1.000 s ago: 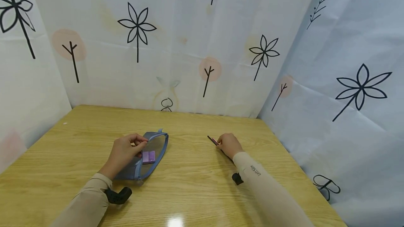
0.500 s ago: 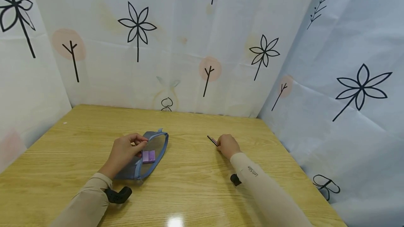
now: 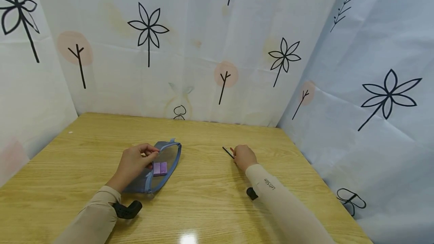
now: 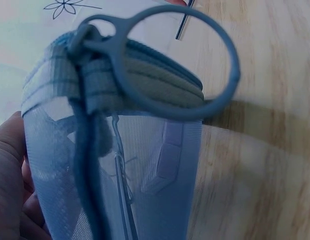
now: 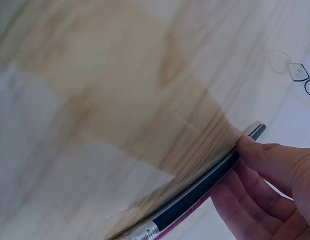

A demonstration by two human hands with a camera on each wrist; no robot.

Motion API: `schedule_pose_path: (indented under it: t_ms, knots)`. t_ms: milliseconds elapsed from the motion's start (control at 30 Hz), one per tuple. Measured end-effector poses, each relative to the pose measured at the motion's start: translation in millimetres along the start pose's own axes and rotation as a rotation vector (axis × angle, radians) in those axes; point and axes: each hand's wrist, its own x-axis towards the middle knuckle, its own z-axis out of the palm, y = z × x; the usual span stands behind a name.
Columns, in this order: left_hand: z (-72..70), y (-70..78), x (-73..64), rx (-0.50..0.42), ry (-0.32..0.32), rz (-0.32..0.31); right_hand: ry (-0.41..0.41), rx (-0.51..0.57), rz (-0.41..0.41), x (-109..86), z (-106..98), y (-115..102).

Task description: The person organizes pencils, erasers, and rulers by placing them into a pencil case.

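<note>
My left hand pinches the edge of a blue see-through zipper pouch, holding its mouth spread wide. Inside the pouch lies a purple block in two parts; slim sticks also show through its side in the left wrist view. A large ring pull hangs on the zipper end. To the right, my right hand grips a dark pencil with a silver band between thumb and fingers, low over the table. A reddish stick shows alongside it, mostly hidden by the hand.
The wood-grain table stretches between and around both hands. Patterned white cloth walls it off at the back and both sides. A tiny pale speck lies at the far left.
My right hand has shifted slightly left, and the reddish stick has spread apart from the dark pencil at its fingertips. The left hand and pouch stay put.
</note>
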Motion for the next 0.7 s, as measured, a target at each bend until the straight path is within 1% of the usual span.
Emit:
schedule_pose_path:
  t_ms: [433, 567, 700]
  knots:
    - [-1.1, 1.5, -0.2, -0.005, -0.001, -0.001, -0.016, 0.013, -0.006, -2.4, -2.7, -5.0]
    - [-2.1, 2.9, -0.4, -0.010, -0.005, -0.012, -0.021, 0.004, -0.015, -4.0, -4.7, -7.9]
    - [-3.1, 3.9, -0.3, -0.023, -0.009, -0.026, -0.025, 0.021, -0.022, -4.8, -6.2, -10.8]
